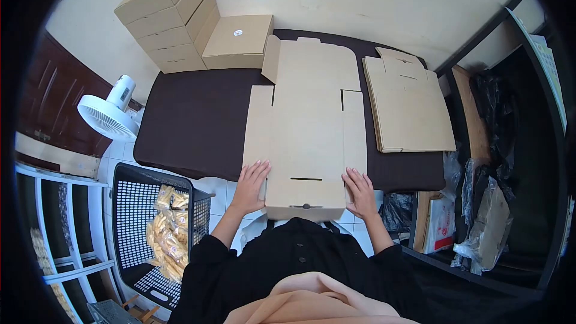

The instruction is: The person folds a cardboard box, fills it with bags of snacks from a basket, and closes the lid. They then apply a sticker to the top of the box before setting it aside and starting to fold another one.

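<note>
An unfolded cardboard box blank [309,126] lies lengthwise on the dark-covered table, its near end reaching over the front edge towards my body. At this end a flap with a small slot hangs bent down. My left hand [251,185] rests on the near left corner of the blank, fingers stretched out over the side panel. On the opposite corner lies my right hand [360,192], its fingers also extended and touching the cardboard. Both thumbs are partly hidden at the edges. One flap at the far left of the blank stands up.
Folded boxes [180,24] are stacked at the back left, beside a single closed box [240,39]. Flat blanks [411,105] lie in a pile on the right. A black basket [129,204] holds packaged goods [169,234]. A white fan [108,114] stands left; a shelf [480,291] stands right.
</note>
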